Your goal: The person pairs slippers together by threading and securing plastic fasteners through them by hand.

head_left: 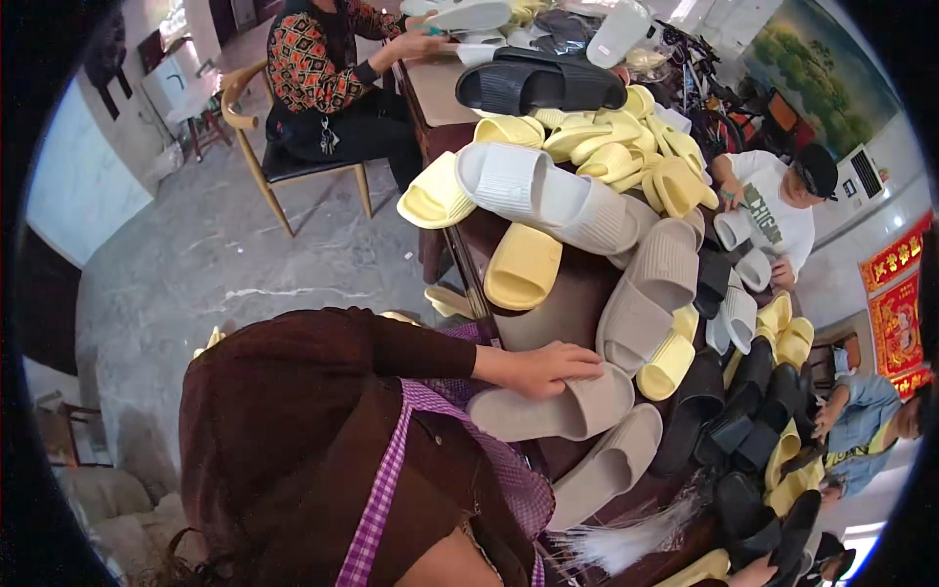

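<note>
My left hand (543, 370) comes out of a dark brown sleeve and closes over the side edge of a taupe slide slipper (528, 415), beside its strap. This slipper sits at the near table edge, in front of my purple checked apron (381, 504). Just below it rests a second taupe slipper (608, 470), tilted and apart from the hand. Above the hand stands a larger taupe slipper (650, 293). A bundle of thin white plastic strands (636, 538) lies lower down by the table edge. My right hand does not show.
Slippers cover the dark table (577, 313): yellow ones (523, 266), a light grey pair (548, 196) and black ones (690, 411). A co-worker in a patterned sleeve (313, 64) sits far left on a wooden chair (249, 122). Others work opposite. An unidentified person's hand (753, 572) touches a black slipper.
</note>
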A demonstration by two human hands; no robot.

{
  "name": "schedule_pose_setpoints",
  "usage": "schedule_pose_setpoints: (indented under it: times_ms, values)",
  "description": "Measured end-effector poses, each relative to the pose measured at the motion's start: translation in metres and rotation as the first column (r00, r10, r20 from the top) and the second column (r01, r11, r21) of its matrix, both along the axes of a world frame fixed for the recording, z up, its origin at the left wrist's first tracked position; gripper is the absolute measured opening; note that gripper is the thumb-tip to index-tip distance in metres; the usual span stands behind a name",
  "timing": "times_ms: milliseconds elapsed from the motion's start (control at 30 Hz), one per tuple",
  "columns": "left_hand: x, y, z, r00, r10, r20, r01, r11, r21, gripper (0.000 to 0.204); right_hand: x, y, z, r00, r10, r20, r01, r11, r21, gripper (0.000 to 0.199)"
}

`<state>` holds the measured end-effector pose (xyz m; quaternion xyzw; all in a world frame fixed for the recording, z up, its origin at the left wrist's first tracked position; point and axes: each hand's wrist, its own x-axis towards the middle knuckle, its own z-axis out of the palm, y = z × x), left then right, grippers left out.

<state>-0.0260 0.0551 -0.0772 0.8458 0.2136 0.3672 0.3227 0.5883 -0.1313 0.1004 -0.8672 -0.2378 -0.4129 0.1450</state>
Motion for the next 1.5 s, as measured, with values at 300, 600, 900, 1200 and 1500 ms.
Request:
schedule_pose_setpoints:
  times_ms: [300,600,900,1200,1500]
  values:
    - [-0.003,-0.006,0.01,1.0,0.007,-0.016,-0.007,1.0,0.004,0.061,0.044,0.015,-0.011,0.996,0.092,-0.017,-0.085,0.968,0.238,0.033]
    - [-0.004,-0.017,0.005,1.0,0.013,0.008,-0.013,1.0,-0.022,0.061,0.083,0.016,-0.002,0.977,0.148,-0.151,-0.101,0.954,0.283,0.036]
    - [-0.031,-0.007,0.05,0.994,-0.088,0.064,0.093,0.993,-0.076,0.066,0.135,-0.064,0.029,0.996,-0.085,0.015,0.086,0.962,-0.26,0.053]
    - [-0.044,-0.001,0.174,0.758,-0.418,0.5,0.498,0.866,-0.03,0.094,-0.171,0.002,0.064,0.727,0.619,-0.297,-0.628,0.774,0.075,0.032]
    - [-0.081,0.049,0.188,0.795,-0.373,0.478,0.383,0.92,0.081,0.086,-0.363,-0.021,-0.06,0.292,0.777,-0.557,-0.578,0.608,0.544,0.024]
